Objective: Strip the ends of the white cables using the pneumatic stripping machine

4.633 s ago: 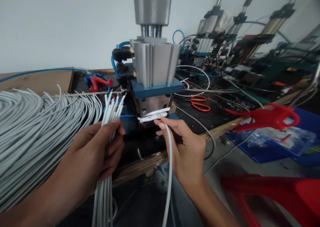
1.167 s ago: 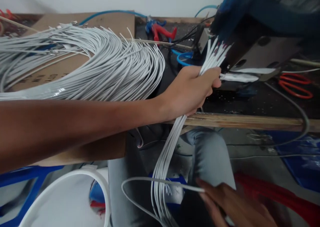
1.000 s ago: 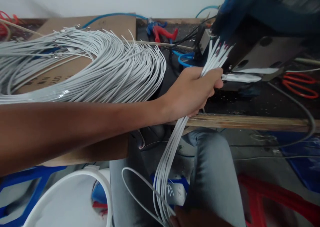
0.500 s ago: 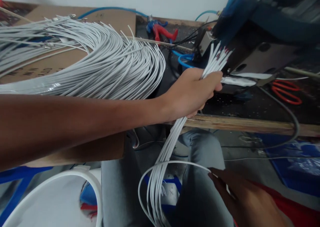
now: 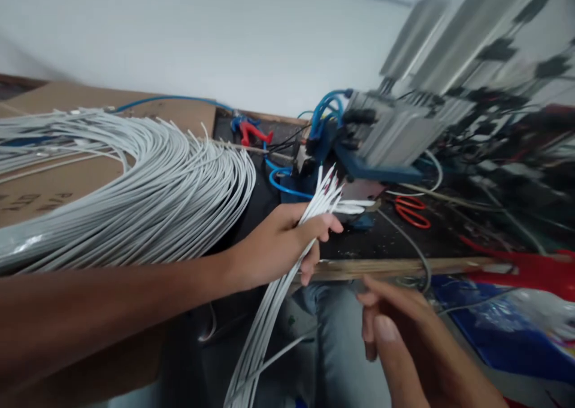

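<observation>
The bundle of white wires is a handful of thin white cables held together, and it runs on a slant from the bottom centre of the frame up to the middle. Its upper ends fan out a little just above the left hand, with short bare tips, and they point toward the upper right. The left hand is closed around the bundle near these ends. Below the hand the wires hang down together, slightly spread, and leave the frame at the bottom edge.
</observation>
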`<state>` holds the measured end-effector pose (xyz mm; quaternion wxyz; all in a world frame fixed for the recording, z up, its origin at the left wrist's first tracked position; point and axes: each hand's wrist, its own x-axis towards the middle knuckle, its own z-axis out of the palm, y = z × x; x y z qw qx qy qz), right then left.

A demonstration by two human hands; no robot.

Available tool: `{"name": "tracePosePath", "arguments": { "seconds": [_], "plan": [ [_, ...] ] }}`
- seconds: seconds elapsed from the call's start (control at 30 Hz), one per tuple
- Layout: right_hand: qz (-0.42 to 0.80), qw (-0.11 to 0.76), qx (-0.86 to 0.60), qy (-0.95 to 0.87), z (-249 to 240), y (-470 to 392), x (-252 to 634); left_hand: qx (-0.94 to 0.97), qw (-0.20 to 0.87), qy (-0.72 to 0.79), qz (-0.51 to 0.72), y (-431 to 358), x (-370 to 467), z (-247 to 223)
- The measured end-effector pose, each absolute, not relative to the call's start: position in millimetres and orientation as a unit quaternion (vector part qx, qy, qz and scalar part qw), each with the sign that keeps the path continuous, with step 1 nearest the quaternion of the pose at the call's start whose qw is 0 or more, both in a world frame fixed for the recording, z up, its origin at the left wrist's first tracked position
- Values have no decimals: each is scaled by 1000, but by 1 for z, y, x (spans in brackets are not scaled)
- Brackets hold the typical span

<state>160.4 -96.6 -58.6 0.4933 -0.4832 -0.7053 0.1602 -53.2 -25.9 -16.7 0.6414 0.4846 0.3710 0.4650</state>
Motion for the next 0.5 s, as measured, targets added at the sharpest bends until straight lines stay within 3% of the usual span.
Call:
{"name": "tracePosePath", "arguments": {
  "seconds": [0.13,0.27,0.37,0.5],
  "plan": [
    [317,530,-447,-648,-29,-58,139,524,649,356,420,-30,-52,-17],
    [448,553,-398,-579,-31,-34,127,539,642,364,407,-33,-49,-18],
    [502,553,-387,-541,-39,-30,122,569,624,376,381,-35,-47,-17],
    [501,672,-346,-421,-44,-35,124,578,528,429,451,-39,-45,-14]
  ]
}}
